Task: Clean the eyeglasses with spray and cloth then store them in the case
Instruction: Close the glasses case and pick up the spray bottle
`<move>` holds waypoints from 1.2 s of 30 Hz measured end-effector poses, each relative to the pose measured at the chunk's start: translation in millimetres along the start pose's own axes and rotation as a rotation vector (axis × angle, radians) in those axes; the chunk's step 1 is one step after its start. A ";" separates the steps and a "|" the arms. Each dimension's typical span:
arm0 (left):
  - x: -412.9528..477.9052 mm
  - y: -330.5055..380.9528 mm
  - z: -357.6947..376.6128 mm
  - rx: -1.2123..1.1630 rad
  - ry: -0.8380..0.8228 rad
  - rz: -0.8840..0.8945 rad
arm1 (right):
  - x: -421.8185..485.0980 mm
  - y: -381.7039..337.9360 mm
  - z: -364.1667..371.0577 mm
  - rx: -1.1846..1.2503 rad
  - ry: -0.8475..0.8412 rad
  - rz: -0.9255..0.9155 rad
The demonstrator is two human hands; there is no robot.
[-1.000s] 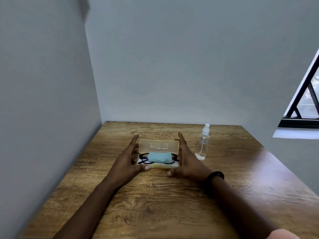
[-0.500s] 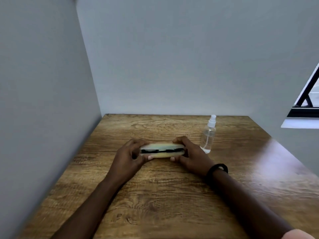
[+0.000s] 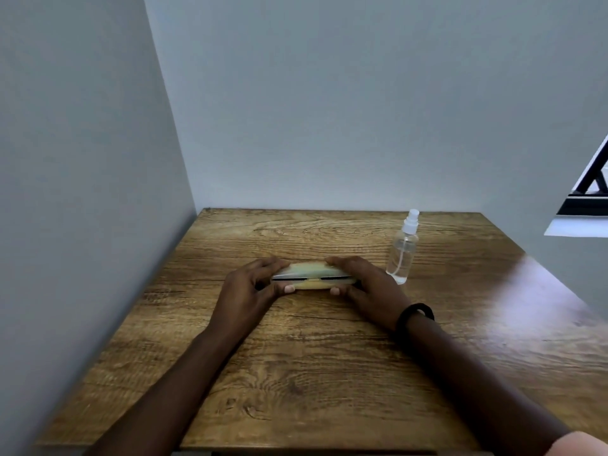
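A translucent yellow glasses case [image 3: 309, 268] lies in the middle of the wooden table [image 3: 312, 373], its lid lowered almost flat. Through the narrow slit at its front, dark strips of the eyeglasses [image 3: 330, 277] show; the rest of them and the cloth are hidden inside. My left hand [image 3: 245, 292] clasps the case's left end, fingers on the lid and thumb at the front. My right hand [image 3: 370, 286] clasps the right end the same way. A clear spray bottle [image 3: 402, 255] with a white nozzle stands upright just right of my right hand.
Grey walls close off the table along its left and far edges. A window with a dark frame [image 3: 589, 199] is at the upper right. A black band [image 3: 415, 315] sits on my right wrist.
A second ago the case stood open, showing the glasses and a blue cloth. Both hands have pressed the lid down, and the slit is narrower now than half a second ago.
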State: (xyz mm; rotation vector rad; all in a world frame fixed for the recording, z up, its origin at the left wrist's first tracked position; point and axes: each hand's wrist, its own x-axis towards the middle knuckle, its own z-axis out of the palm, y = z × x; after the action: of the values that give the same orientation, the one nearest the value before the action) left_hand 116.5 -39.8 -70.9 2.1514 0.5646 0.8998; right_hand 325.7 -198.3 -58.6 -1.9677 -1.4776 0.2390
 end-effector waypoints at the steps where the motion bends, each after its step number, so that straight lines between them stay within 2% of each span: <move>1: 0.8 -1.3 0.3 0.006 -0.002 -0.002 | -0.7 -0.6 -0.2 -0.018 0.005 -0.003; 23: 0.6 -2.9 1.2 0.018 -0.001 0.004 | -2.7 -4.8 -1.2 -0.070 0.047 -0.046; 28: 0.4 -3.1 1.6 0.022 0.009 -0.002 | -4.0 -5.3 1.2 -0.172 0.033 -0.081; 30: 0.5 -3.0 2.1 0.029 0.012 0.006 | -5.8 -11.7 2.1 -0.298 0.151 -0.176; 33: 0.5 -3.4 2.0 0.047 0.014 0.017 | -11.6 -27.9 -2.6 -0.415 0.531 -0.418; 36: -0.2 -3.2 1.6 0.042 0.022 0.022 | -17.6 -38.0 -6.5 -0.521 0.762 -0.527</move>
State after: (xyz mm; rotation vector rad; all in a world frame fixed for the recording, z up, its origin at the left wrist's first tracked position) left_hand 117.2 -38.6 -74.2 2.1916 0.5772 0.9324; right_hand 292.9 -211.2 -35.0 -1.6283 -1.5182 -1.0941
